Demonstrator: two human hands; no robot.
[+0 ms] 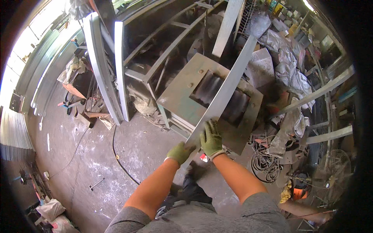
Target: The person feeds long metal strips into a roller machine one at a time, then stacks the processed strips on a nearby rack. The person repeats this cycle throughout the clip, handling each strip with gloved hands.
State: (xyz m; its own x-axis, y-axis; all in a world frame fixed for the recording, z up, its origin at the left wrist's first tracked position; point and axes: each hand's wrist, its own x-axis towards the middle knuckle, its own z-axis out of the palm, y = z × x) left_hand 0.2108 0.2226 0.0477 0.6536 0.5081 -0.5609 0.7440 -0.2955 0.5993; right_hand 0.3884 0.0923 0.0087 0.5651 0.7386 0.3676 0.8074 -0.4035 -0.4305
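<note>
A long, flat grey metal bar point(229, 87) slants from near my body up across a box-shaped machine. The machine's worn metal top plate point(178, 91) has bolts and a rectangular opening, where dark ribbed rollers point(235, 108) show on both sides of the bar. My left hand point(178, 153), in a green work glove, is closed round the bar's near end; part of its fingers is hidden. A little farther up, my right hand point(211, 139), gloved alike, lies on the bar with its fingers stretched out along it.
Tall pale metal profiles point(101, 73) stand left of the machine, beside a metal frame point(165, 52). A dark cable point(116, 157) crosses the floor. Coiled cable point(266, 165), a fan point(335, 165), and silvery sheeting point(287, 68) lie or stand to the right. Stacked long strips point(48, 66) line the far left.
</note>
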